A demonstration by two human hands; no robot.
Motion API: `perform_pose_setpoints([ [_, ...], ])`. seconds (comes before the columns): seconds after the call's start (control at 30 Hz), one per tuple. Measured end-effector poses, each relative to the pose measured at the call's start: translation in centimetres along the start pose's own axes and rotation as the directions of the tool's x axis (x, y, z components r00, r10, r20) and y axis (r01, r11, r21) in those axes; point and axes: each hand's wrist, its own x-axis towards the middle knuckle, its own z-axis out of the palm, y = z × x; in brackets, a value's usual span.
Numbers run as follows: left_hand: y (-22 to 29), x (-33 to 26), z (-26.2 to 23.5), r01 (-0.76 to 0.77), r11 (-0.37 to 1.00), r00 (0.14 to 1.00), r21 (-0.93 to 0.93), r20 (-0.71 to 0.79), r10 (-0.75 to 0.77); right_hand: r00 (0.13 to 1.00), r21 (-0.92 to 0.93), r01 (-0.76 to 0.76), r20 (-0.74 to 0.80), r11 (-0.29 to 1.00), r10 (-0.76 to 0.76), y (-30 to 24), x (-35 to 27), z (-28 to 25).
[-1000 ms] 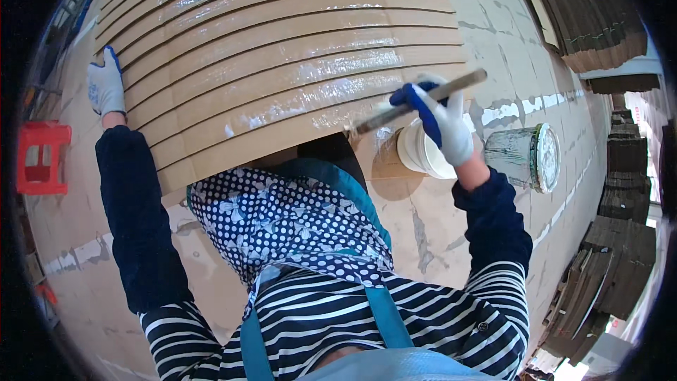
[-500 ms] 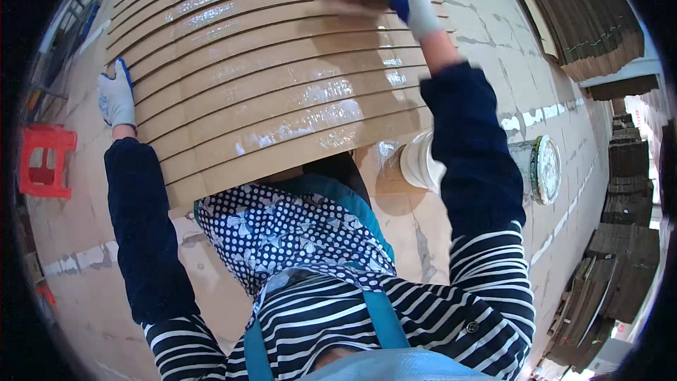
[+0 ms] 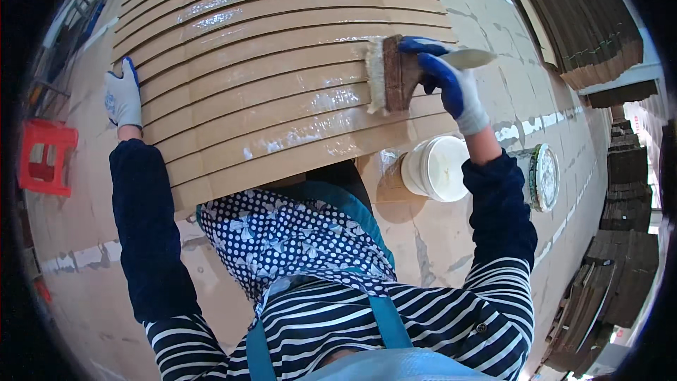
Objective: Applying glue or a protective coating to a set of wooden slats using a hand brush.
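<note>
A stack of overlapping brown cardboard sheets (image 3: 240, 99) lies in front of me in stepped rows, with wet, shiny streaks across it. My left hand (image 3: 123, 97), in a white and blue glove, grips the stack's left edge, thumb stretched along it; its other fingers are partly hidden. My right hand (image 3: 451, 85), gloved alike, is closed round the pale handle of a wide brush (image 3: 398, 77). The brush's light bristles meet the sheets near their right edge. Just below that hand stands a white bucket (image 3: 416, 169) with whitish residue inside.
A second, smeared bucket (image 3: 543, 176) stands right of the white one. On the floor at far left is a red plastic stool (image 3: 48, 157). Tall stacks of brown cardboard (image 3: 575, 21) line the right side, and a metal rack (image 3: 77, 14) stands at the upper left.
My right hand has swept the brush from the far right part of the sheets back toward me, to the near right edge. My left hand stays at the left edge.
</note>
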Motion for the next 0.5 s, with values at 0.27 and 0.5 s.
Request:
perform_pose_setpoints([
  [0.27, 0.5, -0.3, -0.5, 0.08, 0.996, 0.993, 0.031, 0.08, -0.082, 0.994, -0.32, 0.112, 0.044, 0.941, -0.103, 3.0, 0.6, -2.5],
  [0.5, 0.3, -0.6, -1.5, 0.107, 0.994, 0.985, 0.038, 0.131, -0.111, 0.96, 0.032, 0.279, -0.036, 0.96, -0.278, -2.0, 14.3, -0.3],
])
